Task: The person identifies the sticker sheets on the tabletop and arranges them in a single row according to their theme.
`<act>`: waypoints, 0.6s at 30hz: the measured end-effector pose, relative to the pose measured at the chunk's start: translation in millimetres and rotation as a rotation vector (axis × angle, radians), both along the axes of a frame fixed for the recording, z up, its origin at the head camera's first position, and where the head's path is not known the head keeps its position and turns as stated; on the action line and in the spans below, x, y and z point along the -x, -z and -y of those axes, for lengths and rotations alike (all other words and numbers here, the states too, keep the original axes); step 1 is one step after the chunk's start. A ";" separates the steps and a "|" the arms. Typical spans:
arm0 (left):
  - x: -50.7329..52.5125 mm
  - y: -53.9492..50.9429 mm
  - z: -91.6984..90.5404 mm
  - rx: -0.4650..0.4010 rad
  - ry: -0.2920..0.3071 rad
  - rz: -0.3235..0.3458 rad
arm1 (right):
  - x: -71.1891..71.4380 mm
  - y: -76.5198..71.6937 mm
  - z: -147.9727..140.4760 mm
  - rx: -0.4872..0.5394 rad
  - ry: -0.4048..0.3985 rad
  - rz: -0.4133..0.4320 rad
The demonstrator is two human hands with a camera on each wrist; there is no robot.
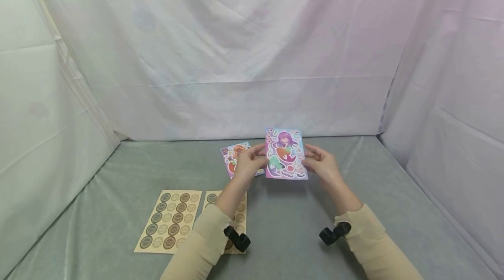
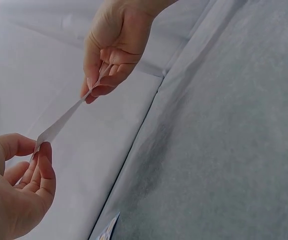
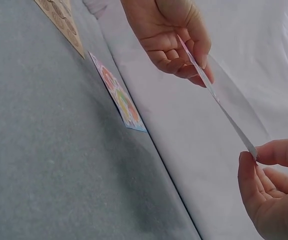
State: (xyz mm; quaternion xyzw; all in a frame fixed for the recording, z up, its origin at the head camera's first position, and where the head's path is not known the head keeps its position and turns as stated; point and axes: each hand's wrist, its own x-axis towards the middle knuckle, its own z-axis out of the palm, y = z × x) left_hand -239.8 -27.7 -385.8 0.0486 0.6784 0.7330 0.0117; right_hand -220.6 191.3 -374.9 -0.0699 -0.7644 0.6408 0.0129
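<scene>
One tabletop card (image 1: 231, 156); left hand (image 1: 247, 165) across

Soft light, dimmer wrist views, faint shadows on grey cloth (image 1: 285, 232)

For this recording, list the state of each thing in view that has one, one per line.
Mermaid sticker sheet: held up, picture facing the head camera.
Left hand: pinches its left edge.
Right hand: pinches its right edge.
Other colorful sheet: lying on the table, partly hidden.
Left tan sheet: flat, one corner hidden.
Right tan sheet: flat, partly hidden.
Backdrop: hanging, creased.
</scene>
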 end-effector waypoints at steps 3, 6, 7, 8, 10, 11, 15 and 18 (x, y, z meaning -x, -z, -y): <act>-3.5 -1.2 1.5 -0.007 0.016 0.002 | -3.0 -1.1 -0.7 -0.013 -0.007 0.006; -6.6 -1.5 3.2 -0.005 0.030 0.003 | -6.1 -1.8 -1.3 -0.018 -0.019 0.002; -7.7 -2.0 3.9 -0.002 0.034 0.008 | -7.0 -2.0 -1.5 -0.017 -0.026 -0.004; -8.4 -2.0 4.6 0.004 0.039 0.011 | -7.9 -2.1 -1.7 -0.015 -0.031 -0.008; -10.2 -2.4 5.8 0.011 0.051 0.017 | -9.7 -2.1 -1.9 -0.013 -0.040 -0.017; -10.9 -2.8 6.3 0.016 0.058 0.018 | -10.6 -2.0 -2.2 -0.015 -0.049 -0.024; -13.5 -5.0 8.3 0.032 0.082 0.019 | -13.8 -1.4 -2.6 -0.018 -0.064 -0.033; -15.0 -5.6 9.7 0.029 0.095 0.023 | -15.7 -1.1 -3.0 -0.016 -0.073 -0.036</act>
